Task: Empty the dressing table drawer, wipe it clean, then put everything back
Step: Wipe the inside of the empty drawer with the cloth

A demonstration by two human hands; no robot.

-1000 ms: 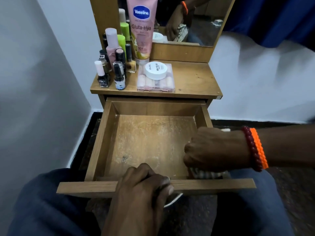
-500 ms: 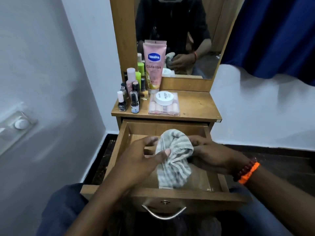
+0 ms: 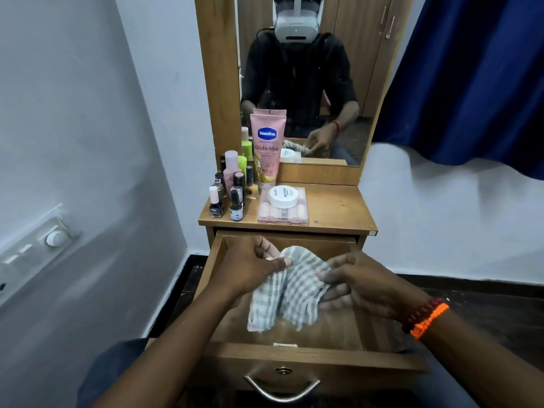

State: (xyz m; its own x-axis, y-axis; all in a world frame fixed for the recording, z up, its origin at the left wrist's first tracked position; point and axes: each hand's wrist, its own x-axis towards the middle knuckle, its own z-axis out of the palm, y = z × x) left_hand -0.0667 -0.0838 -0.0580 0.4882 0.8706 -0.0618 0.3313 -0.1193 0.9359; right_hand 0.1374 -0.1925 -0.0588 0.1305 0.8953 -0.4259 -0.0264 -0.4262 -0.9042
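The wooden drawer (image 3: 306, 356) of the dressing table stands pulled out, and the part of its floor that shows is bare. Above it hangs a grey-and-white striped cloth (image 3: 287, 290), held up between both hands. My left hand (image 3: 250, 265) pinches the cloth's upper left edge with thumb and fingers. My right hand (image 3: 357, 282) grips its right edge, fingers curled into the fabric. On the table top (image 3: 338, 207) stand a pink Vaseline tube (image 3: 267, 147), several small nail polish bottles (image 3: 232, 189) and a white jar (image 3: 283, 196) on a pink case (image 3: 283, 213).
A mirror (image 3: 297, 83) backs the table and reflects a person wearing a headset. A white wall with a switch plate (image 3: 35, 245) is close on the left. A blue curtain (image 3: 471, 83) hangs at the right. The drawer's metal handle (image 3: 282, 388) faces my knees.
The cloth came up from the drawer's front right corner and now hangs between both hands. My left hand left the drawer front. My view rose to take in the mirror.
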